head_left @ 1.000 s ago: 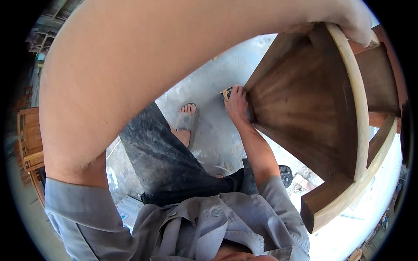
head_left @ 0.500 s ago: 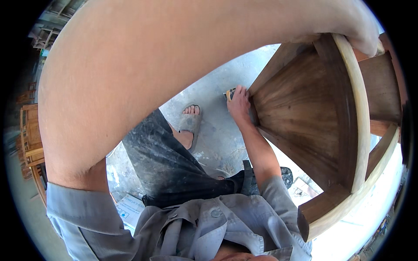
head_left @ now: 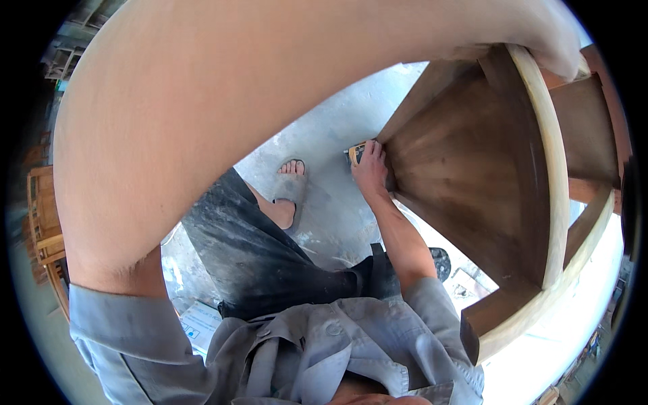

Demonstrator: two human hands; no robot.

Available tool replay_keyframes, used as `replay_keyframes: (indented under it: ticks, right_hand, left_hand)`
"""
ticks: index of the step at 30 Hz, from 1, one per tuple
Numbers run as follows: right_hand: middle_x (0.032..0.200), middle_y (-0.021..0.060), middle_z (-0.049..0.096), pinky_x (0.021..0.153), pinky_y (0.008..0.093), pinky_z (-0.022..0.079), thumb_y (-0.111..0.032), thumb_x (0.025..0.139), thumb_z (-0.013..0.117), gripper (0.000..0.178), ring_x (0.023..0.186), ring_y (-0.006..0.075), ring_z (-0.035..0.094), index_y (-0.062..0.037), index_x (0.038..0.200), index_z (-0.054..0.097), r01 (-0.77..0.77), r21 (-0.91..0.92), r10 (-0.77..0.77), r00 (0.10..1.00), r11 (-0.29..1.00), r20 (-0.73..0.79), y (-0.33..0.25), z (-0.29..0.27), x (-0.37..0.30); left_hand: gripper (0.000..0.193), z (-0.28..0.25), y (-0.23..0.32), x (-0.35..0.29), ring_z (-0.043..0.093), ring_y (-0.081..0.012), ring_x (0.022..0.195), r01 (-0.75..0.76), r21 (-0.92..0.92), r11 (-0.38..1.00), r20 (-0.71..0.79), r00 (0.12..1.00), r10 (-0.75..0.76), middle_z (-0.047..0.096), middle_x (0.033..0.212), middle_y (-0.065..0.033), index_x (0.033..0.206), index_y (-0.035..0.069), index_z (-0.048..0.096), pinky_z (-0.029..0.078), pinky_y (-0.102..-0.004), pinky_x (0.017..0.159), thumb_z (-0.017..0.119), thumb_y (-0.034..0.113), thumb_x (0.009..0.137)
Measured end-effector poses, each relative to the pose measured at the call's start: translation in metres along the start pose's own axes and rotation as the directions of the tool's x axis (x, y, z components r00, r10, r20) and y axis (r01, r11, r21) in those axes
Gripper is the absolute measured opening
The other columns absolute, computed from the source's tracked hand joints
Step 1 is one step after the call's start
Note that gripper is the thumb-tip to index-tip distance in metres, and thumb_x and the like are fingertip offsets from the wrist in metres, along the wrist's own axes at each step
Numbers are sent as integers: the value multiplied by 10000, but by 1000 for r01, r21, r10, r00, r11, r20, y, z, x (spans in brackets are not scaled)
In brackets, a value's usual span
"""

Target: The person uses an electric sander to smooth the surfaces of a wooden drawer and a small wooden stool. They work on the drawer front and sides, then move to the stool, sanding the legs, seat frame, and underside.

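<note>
A large brown wooden furniture piece (head_left: 472, 175) stands on its side at the right, with a broad panel and a pale curved edge. Across the top of the view stretches my left arm, and my left hand (head_left: 557, 44) is closed over the piece's upper corner; some fingers are hidden. My right hand (head_left: 370, 169) is wrapped round a small yellow-and-black tool (head_left: 358, 154), apparently a sander, at the panel's narrow far end. The tool's contact with the wood is hidden behind the hand.
Below lies a dusty concrete floor (head_left: 324, 196), with my sandalled foot (head_left: 291, 192) left of the tool. A printed white carton (head_left: 201, 324) sits near my left side. More wooden furniture (head_left: 48, 216) stands at the far left.
My right hand has turned slightly, and more of the tool's yellow body shows. My left hand keeps its hold on the wood. The whole view has shifted a little.
</note>
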State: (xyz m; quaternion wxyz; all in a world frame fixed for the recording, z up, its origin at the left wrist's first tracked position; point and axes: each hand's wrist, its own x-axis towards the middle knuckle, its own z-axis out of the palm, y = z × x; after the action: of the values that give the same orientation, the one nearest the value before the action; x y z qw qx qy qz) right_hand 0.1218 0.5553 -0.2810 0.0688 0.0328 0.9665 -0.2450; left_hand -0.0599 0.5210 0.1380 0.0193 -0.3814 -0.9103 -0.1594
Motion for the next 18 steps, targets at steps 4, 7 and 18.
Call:
replay_keyframes:
  ticks: [4,7,18]
  right_hand:
    - [1362,166,483,953,520,567,-152,816,794,651,1316,418,501,-83,1343,418,-3,14,1,994,1000,113,9,-10,-47]
    - [1352,138,488,944,512,567,-140,821,773,621,1302,390,512,-91,1333,425,69,59,-71,997,996,29,7,-1,-46]
    - [1296,163,489,945,514,559,-165,838,784,546,1241,395,525,-62,1247,437,-2,-77,6,999,997,54,8,15,46]
  left_hand:
    - [517,8,-4,3,694,-301,757,14,12,1000,0,1000,-14,734,855,-195,981,-18,770,559,-416,705,689,464,811]
    - [517,15,-5,6,693,-300,753,8,14,1000,-7,1000,-8,734,852,-195,981,-18,770,559,-416,702,690,464,813]
    - [514,0,-20,20,692,-297,738,4,11,1000,16,1000,-4,731,839,-195,980,-16,772,561,-414,690,690,464,817]
